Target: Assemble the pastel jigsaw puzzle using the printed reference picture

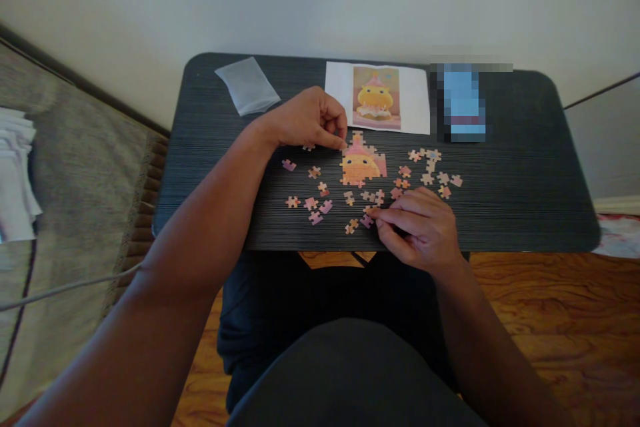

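Observation:
A partly joined jigsaw puzzle (361,167), showing a yellow face under a pink hat, lies on the dark table. At its upper left edge is my left hand (315,119), thumb and forefinger closed together; whatever is between them is hidden. My right hand (420,228) is lower right of the puzzle, its fingertips pinched at a small puzzle piece (369,210). Just beneath those fingertips lies a purplish piece (367,221). Loose pieces are scattered on both sides, among them a pink piece (311,203) on the left and a pale piece (443,178) on the right.
Behind the puzzle lies a white sheet (415,100) with a printed picture (376,99) of the yellow figure and a cake. A clear plastic bag (249,87) rests at the back left, a blurred blue object (464,103) at the back right. The table (530,193) stands against a wall.

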Motion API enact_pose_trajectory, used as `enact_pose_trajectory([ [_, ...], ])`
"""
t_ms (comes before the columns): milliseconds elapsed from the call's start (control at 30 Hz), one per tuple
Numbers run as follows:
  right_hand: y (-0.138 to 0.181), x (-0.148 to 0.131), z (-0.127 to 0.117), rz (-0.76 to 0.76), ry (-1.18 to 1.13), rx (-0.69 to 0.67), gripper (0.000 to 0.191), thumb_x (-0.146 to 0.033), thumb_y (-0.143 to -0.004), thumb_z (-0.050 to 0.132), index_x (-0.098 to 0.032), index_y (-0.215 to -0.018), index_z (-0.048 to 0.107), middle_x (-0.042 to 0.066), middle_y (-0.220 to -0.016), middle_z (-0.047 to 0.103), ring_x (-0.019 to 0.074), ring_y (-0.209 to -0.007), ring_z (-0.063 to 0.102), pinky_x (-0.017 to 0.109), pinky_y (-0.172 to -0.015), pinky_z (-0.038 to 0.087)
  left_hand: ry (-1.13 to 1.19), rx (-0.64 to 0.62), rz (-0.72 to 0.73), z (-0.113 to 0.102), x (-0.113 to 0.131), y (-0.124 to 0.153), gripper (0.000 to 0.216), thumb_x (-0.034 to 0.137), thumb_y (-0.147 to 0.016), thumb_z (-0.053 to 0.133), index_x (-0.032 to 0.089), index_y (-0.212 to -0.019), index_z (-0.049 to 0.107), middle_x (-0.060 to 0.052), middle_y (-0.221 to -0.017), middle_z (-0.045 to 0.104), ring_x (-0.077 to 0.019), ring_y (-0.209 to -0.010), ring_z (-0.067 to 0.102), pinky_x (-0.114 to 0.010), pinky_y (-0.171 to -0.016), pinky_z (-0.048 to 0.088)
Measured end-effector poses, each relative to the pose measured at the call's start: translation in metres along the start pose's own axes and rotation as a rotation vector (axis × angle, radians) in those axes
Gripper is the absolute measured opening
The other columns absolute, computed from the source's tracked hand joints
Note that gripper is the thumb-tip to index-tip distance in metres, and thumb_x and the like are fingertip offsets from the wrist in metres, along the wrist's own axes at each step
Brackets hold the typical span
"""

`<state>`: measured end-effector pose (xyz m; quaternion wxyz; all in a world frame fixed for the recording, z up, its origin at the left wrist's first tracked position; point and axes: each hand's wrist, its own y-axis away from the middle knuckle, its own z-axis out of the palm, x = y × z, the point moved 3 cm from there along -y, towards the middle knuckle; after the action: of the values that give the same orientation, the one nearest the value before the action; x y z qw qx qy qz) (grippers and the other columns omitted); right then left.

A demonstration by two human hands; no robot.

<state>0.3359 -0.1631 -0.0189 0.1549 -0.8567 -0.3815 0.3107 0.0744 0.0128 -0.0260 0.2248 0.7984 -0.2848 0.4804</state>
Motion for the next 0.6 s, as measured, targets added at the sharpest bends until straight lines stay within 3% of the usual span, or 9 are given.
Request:
enact_pose_trajectory([
  [600,0.0013,-0.0011,-0.0002,-0.04,0.014,-0.021,0.011,-0.015,-0.096,0.077,-0.021,-0.098,0.085,0.002,-0.079,0.077,0.0207,-0.07,0.067,0.042,-0.069,0.046,0.063,0.024,-0.009,-0.0003,-0.0023,-0.003,0.015,0.014,-0.081,0.099,0.014,-0.084,0.084,-0.001,-0.063,0.071,-0.0087,-0.049,0.057,-0.022,-0.049,0.037],
])
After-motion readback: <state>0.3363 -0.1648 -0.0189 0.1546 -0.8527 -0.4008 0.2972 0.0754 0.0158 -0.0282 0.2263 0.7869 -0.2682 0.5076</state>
